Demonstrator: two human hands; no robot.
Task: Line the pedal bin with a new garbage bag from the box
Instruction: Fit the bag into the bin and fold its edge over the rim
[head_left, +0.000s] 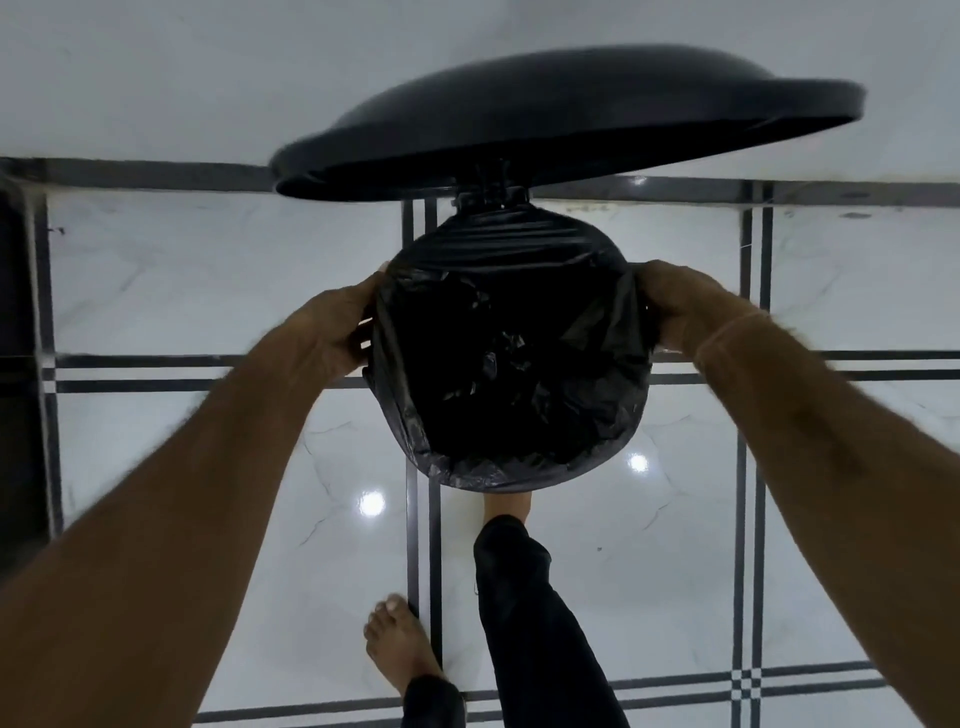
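Progress: late stage, by my reading. The garbage bag (519, 239) sits inside the pedal bin (489, 199), its mouth open and its body sagging in loose, crumpled folds down the well. The bag's edge is turned over the rim at the far side and along the near front. The lid (545, 104) stands raised above the bin. A bare foot (508, 506) reaches under the bin's front edge. I take it to be on the pedal, though the pedal itself is hidden. No box in view.

Left to do, as I judge it: snug the cuff down at both sides, perhaps press the slack into the bottom, then release the lid.

Hands, well apart, one on each flank of the bin mouth:
- Left hand (337, 332): at the left rim, thumb on top, fingers curled round the bag's edge from outside, gripping the film.
- Right hand (675, 306): at the right rim, back of hand towards me, wrapped over the bag's edge. Its fingertips are hidden behind the film, so I call it a grip on judgement.

Other foot (395, 639) flat on the tiled floor (208, 457), nearer me.
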